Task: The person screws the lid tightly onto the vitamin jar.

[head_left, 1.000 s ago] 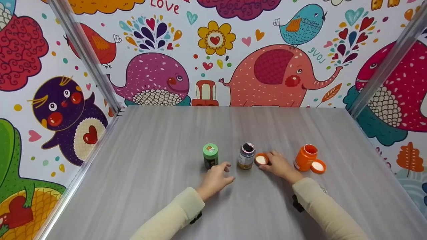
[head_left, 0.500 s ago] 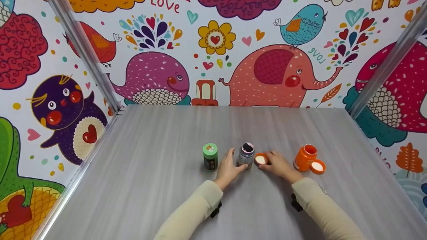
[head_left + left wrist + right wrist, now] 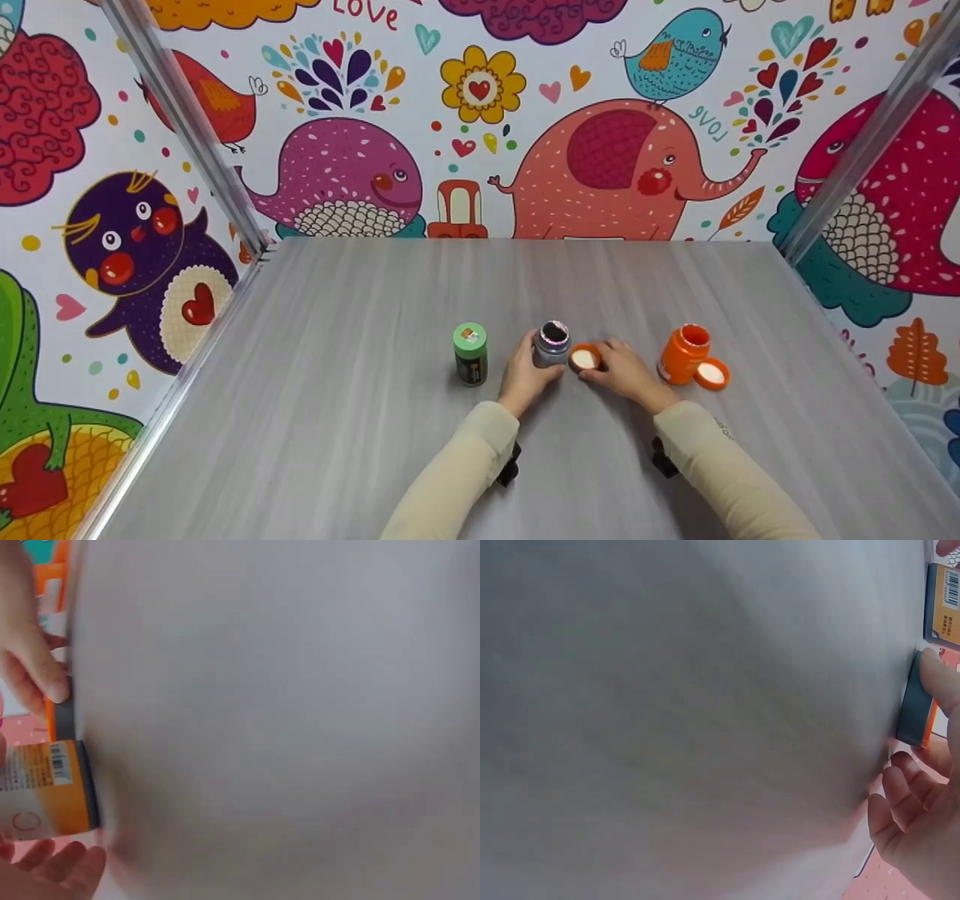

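A dark jar [image 3: 553, 352] with no lid stands upright on the table, torn seal showing round its mouth. My left hand [image 3: 526, 376] grips it from the left, thumb across the front and fingers round the side. The left wrist view shows the jar's orange and white label [image 3: 52, 791]. Just right of the jar lies a dark lid [image 3: 585, 359] with an orange rim, its white inside facing up. My right hand [image 3: 627, 373] pinches this lid; in the right wrist view the thumb presses the lid's dark side [image 3: 915, 709].
Left of my left hand stands a green-capped dark jar [image 3: 471, 356]. On the right are an open orange jar [image 3: 682, 356] and, beside it, an orange lid [image 3: 711, 373] with its white inside up. Patterned panels [image 3: 465, 120] border the grey table [image 3: 360, 315].
My left hand has moved right, from in front of the green-capped jar to the open dark jar, and has taken hold of it. The right hand has stayed at the lid.
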Demonstrator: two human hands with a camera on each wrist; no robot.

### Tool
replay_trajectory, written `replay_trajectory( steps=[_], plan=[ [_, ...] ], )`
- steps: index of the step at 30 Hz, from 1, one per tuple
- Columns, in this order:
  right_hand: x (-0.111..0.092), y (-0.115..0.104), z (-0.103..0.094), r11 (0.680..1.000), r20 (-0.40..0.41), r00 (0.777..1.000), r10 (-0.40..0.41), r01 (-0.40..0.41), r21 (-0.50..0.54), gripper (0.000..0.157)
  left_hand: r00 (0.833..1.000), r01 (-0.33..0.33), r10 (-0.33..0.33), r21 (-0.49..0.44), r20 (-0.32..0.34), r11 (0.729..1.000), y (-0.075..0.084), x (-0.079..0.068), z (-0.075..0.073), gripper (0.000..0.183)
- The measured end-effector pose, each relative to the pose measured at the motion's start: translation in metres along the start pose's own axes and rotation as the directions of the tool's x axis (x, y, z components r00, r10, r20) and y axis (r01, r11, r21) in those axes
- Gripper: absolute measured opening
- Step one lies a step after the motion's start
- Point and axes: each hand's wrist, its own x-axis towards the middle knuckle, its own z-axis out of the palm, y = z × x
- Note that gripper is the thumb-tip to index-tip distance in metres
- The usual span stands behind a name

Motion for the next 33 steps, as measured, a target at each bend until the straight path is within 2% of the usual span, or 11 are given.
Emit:
replay_trajectory(
  steps=[3,7,10,11,17,24,29,33],
  plan=[
    [0.000,0.000,0.001,1.000,0.007,1.000,0.006,-0.006,0.000,0.050,1.000,0.022,-0.022,-0.029,0.014,0.999,0.000,0.000,-0.003,0.065],
    [0.001,0.001,0.003,1.000,0.016,1.000,-0.003,0.003,0.002,0.051,1.000,0.005,-0.005,-0.009,0.016,1.000,0.001,-0.001,-0.007,0.061],
    [0.001,0.002,0.004,1.000,0.016,1.000,-0.013,0.013,0.009,0.050,0.999,0.025,-0.024,-0.004,0.033,1.000,0.000,-0.001,-0.008,0.063],
    [0.001,0.003,0.004,1.000,0.014,1.000,-0.018,0.018,0.010,0.050,0.997,0.051,-0.050,-0.011,0.050,0.999,-0.001,0.000,-0.008,0.064],
    [0.000,0.004,0.002,0.999,0.007,1.000,-0.025,0.025,0.042,0.050,0.994,0.077,-0.078,0.027,0.076,0.997,0.001,0.001,-0.009,0.066],
    [0.001,0.007,-0.001,0.987,0.030,0.999,-0.045,0.039,0.156,0.070,0.993,0.086,-0.090,0.054,0.079,0.995,0.000,0.001,-0.010,0.064],
    [0.003,0.010,0.000,0.975,0.015,0.998,-0.061,0.056,0.215,0.062,0.991,0.093,-0.098,0.062,0.087,0.994,0.000,0.001,-0.010,0.065],
    [0.002,0.012,0.002,0.960,0.012,0.999,-0.044,0.039,0.279,0.056,0.991,0.091,-0.096,0.053,0.093,0.994,0.000,0.001,-0.010,0.066]
  ],
)
